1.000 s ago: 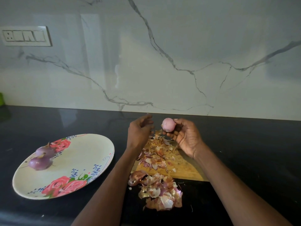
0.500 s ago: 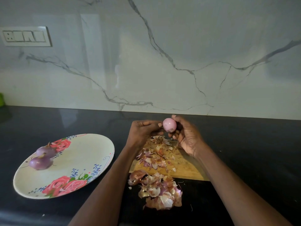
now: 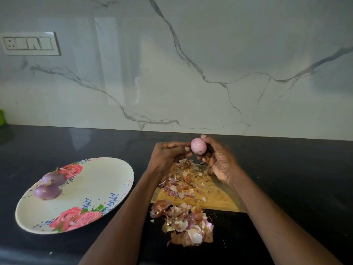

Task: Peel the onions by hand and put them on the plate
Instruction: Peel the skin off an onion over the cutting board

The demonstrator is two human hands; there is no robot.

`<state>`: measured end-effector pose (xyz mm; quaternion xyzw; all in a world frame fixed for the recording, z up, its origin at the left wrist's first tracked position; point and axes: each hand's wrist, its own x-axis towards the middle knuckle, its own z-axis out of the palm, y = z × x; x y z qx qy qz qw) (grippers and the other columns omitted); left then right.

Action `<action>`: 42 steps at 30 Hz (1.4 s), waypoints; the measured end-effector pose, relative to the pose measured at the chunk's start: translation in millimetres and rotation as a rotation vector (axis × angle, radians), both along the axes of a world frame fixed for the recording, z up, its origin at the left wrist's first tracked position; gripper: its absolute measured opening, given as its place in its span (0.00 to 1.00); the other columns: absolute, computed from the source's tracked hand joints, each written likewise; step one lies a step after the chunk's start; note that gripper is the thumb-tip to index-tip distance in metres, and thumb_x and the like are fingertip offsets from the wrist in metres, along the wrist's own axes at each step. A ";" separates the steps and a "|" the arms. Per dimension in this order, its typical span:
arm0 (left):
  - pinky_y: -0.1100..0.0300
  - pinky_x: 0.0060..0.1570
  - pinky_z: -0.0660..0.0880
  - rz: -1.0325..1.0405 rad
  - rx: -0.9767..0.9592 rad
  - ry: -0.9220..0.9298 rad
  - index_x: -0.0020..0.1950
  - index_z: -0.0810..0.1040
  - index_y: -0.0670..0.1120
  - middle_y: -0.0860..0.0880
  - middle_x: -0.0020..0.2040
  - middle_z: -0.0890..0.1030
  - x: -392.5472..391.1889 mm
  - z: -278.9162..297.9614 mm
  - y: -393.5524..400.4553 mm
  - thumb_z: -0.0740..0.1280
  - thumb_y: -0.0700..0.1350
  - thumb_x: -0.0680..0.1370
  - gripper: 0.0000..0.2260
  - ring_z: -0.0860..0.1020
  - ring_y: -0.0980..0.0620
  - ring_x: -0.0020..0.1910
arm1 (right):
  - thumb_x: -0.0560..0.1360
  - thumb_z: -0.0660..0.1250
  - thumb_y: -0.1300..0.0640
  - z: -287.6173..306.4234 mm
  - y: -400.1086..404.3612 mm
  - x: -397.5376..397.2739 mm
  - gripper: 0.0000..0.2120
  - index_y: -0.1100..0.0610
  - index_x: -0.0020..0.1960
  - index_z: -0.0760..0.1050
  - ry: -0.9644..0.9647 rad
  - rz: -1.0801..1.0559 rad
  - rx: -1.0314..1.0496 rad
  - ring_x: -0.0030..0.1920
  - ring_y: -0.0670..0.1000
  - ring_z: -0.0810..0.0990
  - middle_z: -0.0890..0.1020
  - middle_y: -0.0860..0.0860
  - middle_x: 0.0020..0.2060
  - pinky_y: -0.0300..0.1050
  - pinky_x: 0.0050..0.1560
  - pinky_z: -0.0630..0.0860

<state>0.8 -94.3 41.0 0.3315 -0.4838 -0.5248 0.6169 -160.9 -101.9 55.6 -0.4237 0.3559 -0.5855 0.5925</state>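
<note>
A small pink peeled onion (image 3: 198,146) is held up above the wooden cutting board (image 3: 215,196). My right hand (image 3: 219,161) grips it from the right with curled fingers. My left hand (image 3: 168,153) is at its left side, fingertips pinching at the onion's lower left edge. Two purple peeled onions (image 3: 46,191) (image 3: 54,177) lie on the left part of the floral plate (image 3: 86,188), which sits on the dark counter to the left of my arms.
Loose onion skins (image 3: 183,180) cover the board, and a bigger heap of skins (image 3: 187,224) lies on the black counter (image 3: 296,188) in front of it. A marble wall with a switch panel (image 3: 29,44) stands behind. A green object (image 3: 1,117) shows at the far left edge.
My left hand moved right from an open gap and closed in on the onion. The right hand turned the onion slightly and raised it a little.
</note>
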 end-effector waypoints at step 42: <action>0.60 0.44 0.82 0.032 0.010 0.119 0.45 0.84 0.34 0.39 0.46 0.86 4.5 0.3 -2.8 0.68 0.29 0.75 0.05 0.85 0.46 0.45 | 0.67 0.71 0.60 -6.6 -6.5 -6.9 0.14 0.59 0.52 0.84 0.034 0.211 -0.124 0.44 0.52 0.82 0.86 0.56 0.46 0.39 0.39 0.79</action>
